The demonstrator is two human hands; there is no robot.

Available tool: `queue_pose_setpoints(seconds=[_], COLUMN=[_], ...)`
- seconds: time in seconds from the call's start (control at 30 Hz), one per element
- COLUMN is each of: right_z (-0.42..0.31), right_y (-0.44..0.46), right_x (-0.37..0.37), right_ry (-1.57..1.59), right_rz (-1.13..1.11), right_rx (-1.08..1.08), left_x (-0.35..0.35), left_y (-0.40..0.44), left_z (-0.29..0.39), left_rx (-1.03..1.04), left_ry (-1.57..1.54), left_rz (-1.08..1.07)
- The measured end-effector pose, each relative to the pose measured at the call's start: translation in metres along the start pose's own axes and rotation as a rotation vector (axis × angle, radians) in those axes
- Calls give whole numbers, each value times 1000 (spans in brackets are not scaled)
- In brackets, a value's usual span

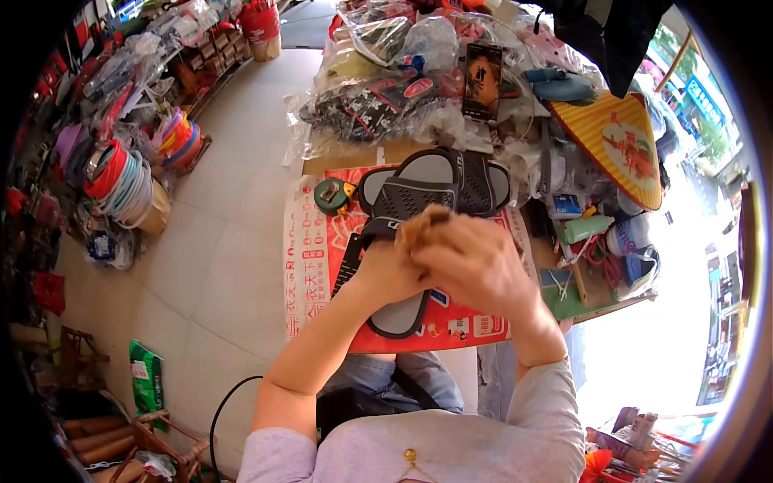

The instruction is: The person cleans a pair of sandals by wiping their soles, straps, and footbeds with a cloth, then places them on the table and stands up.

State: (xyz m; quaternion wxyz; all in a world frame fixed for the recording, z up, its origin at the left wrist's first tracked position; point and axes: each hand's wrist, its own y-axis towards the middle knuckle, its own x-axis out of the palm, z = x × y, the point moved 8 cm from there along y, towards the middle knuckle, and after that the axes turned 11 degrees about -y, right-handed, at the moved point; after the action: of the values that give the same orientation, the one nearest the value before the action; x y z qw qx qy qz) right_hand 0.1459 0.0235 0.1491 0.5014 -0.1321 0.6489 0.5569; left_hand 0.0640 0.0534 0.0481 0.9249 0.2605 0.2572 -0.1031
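Note:
Black slides with grey footbeds (401, 315) lie in a pile on a red and white printed sheet (310, 302). My left hand (390, 270) is over the lower slide, its fingers mostly hidden behind my other hand. Just right of it, my right hand (471, 262) has its fingers bent together around a small brown, crumpled piece (427, 228), blurred by motion. Whether both hands touch that piece is unclear. A green and black tape measure (332, 196) sits left of the slides, and a black ruler with holes (348, 262) lies below it.
Plastic-wrapped goods (370, 105) and a phone (482, 83) are at the table's back. A yellow woven fan (616, 149), a green bottle (588, 229) and scissors (604, 262) lie to the right. Stacked baskets (121, 181) stand on the floor at left.

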Motion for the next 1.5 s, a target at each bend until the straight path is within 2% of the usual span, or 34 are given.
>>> queue_pose_setpoints(seconds=[0.07,0.13,0.2,0.23,0.27,0.33,0.4,0.43,0.47,0.53,0.6,0.63,0.67,0.73,0.77,0.8,0.87,0.9,0.93,1.0,1.03,1.07,1.13,1.17,1.2,1.27,1.3,1.33,1.4,1.43,1.5], right_z=[-10,12,33,36,36,8,-11,-18,-22,-10,15,23,22,0,-9,-12,-11,-5,2,26,35,41,48,47,46,49,49,54,36,23,5], right_y=[2,10,22,24,26,24,18,15,12,17,23,22,18,12,5,0,-11,-13,-14,-25,-31,-37,-47,-49,-52,-57,-59,-67,-69,-66,-56], right_x=[-9,-22,-26,-14,0,12,0,0,1,-9,-24,-17,-10,2,2,-6,-14,-25,-38,-70,-81,-91,-100,-102,-102,-86,-70,-39,-9,-9,-10], right_ry=[77,133,-122,-115,-111,-140,-152,-106,-60,14,-152,-222,-224,-163,-187,-188,37,140,132,114,92,73,15,-18,-51,-103,-155,-111,-117,-223,-114], right_rz=[-22,37,166,109,57,56,23,-63,-146,-73,137,135,157,147,62,84,30,45,73,240,299,352,319,344,368,341,308,157,112,169,134], right_rx=[-62,31,128,119,111,-39,-53,-74,-94,-68,82,118,126,-38,-29,-14,20,35,40,211,278,345,467,458,450,444,434,484,394,318,260], left_x=[-1,-11,8,1,-1,14,26,20,15,-2,4,-4,-2,8,5,8,5,-7,-9,4,5,6,14,29,38,63,76,76,65,70,69], left_y=[-4,-3,1,1,2,2,-2,-2,-1,0,2,2,-1,1,-3,-5,-5,1,3,0,3,2,-12,-17,-19,-26,-25,-26,-18,-20,-19], left_z=[-6,5,2,13,16,0,-20,-16,-11,11,5,18,17,2,4,1,-3,28,32,37,46,49,79,69,65,54,28,30,28,26,24], left_rx=[-70,-164,45,142,158,-65,-174,-87,4,188,-36,165,177,-141,-83,-74,-66,194,210,248,87,86,431,359,355,488,393,386,244,228,235], left_ry=[-391,-111,290,282,284,339,307,156,144,142,229,262,280,304,240,261,4,-158,-138,457,380,384,531,558,561,603,552,561,447,499,405], left_rz=[70,72,-59,46,48,-176,-224,-110,-19,165,-113,61,51,-246,-108,-122,-79,45,31,-86,-245,-249,-207,-349,-354,-384,-413,-422,-369,-413,-348])
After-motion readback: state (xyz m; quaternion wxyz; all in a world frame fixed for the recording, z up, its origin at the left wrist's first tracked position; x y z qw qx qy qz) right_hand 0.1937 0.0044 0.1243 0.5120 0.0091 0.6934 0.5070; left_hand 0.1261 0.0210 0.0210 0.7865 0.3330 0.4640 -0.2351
